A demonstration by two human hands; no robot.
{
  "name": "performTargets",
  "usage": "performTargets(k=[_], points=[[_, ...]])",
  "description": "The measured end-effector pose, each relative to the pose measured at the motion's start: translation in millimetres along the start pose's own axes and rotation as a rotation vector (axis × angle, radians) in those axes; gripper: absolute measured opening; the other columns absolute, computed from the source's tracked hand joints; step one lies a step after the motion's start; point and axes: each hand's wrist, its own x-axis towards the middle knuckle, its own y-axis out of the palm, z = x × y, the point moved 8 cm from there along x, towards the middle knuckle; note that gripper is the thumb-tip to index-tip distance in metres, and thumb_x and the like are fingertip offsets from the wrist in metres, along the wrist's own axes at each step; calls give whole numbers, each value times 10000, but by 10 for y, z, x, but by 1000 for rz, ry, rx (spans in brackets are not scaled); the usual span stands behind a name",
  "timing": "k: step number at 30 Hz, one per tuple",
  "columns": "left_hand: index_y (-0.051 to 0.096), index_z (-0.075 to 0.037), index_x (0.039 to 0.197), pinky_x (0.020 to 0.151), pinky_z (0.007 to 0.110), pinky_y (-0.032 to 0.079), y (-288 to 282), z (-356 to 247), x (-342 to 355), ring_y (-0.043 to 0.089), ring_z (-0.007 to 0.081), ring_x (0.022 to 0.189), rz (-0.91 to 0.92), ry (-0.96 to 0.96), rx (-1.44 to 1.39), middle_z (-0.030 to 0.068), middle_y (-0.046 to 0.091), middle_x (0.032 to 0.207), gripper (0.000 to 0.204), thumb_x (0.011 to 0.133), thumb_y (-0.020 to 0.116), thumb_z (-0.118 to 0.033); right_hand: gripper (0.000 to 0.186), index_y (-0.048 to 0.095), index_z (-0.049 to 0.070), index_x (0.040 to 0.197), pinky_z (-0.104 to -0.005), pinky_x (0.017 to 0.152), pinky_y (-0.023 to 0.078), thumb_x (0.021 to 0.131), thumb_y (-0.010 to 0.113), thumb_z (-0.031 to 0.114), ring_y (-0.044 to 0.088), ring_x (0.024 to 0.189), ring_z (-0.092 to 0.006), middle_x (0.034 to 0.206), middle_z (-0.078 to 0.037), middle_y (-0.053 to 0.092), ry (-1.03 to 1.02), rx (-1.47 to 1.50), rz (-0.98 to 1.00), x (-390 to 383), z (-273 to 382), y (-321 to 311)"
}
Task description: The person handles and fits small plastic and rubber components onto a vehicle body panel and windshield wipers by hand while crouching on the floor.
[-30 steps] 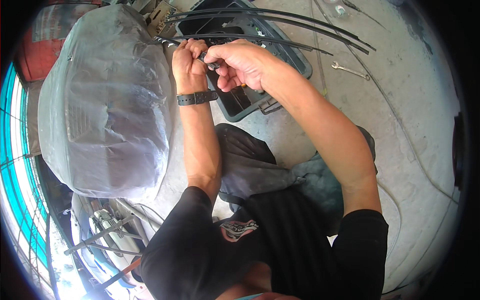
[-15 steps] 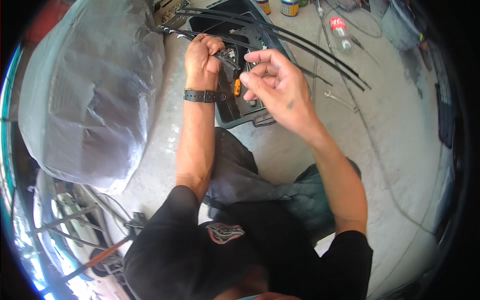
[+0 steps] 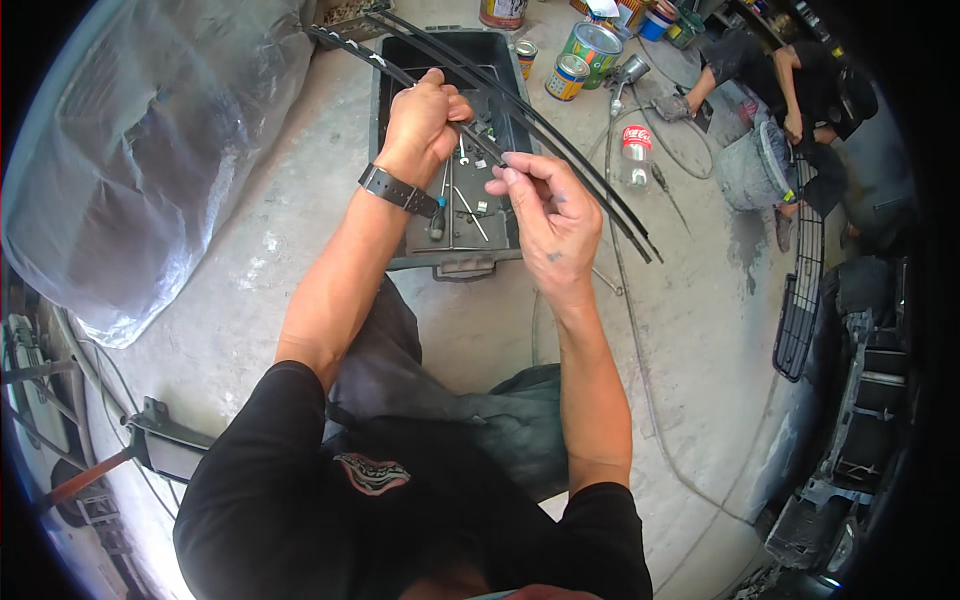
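My left hand (image 3: 425, 122) is closed round a thin black trim strip (image 3: 350, 46) with white clips along its far-left part. At the strip's near end, my right hand (image 3: 560, 215) pinches it between thumb and fingers. Beneath both hands is a dark plastic bin (image 3: 400, 264) holding a screwdriver (image 3: 438, 220), a thin metal rod (image 3: 471, 214) and several small loose parts. Two longer black strips (image 3: 622, 222) lie slantwise across the bin, just beyond my hands. A black strap circles my left wrist.
Paint cans (image 3: 566, 78) and a plastic bottle (image 3: 636, 158) stand or lie to the far right. A hose (image 3: 640, 370) snakes over the floor. Plastic sheeting (image 3: 140, 150) covers something at left. Another person (image 3: 800, 90) crouches far right beside a bucket (image 3: 755, 170) and black grille (image 3: 800, 310).
My right hand, apart from the strip before, now pinches its end. The view has swung right, bringing the other person and more cans into sight.
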Motion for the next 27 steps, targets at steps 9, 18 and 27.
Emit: performTargets(k=[9, 18, 27], points=[[443, 12, 947, 463, 259, 338, 133, 2, -53, 365, 122, 577, -39, 34, 2, 42, 408, 748, 125, 1027, 503, -62, 118, 650, -57, 1056, -254, 742, 556, 957, 612, -7, 704, 825, -148, 932, -109, 698, 156, 191, -60, 58, -98, -61], [438, 9, 902, 476, 266, 340, 112, 28, -26, 376, 119, 583, -5, 52, 14, 46, 423, 763, 147, 1017, 509, -49, 128, 676, -43, 1011, -264, 673, 541, 894, 636, -79, 692, 778, -154, 874, -96, 691, -56, -118, -52, 64, 86, -109], [416, -15, 847, 472, 269, 308, 88, 78, -22, 337, 112, 573, -3, 60, 3, 26, 376, 737, 177, 1020, 450, -29, 186, 690, -29, 973, -280, 636, 516, 811, 671, -118, 660, 712, -190, 815, -117, 673, -240, -381, 54, 132, 197, -108]])
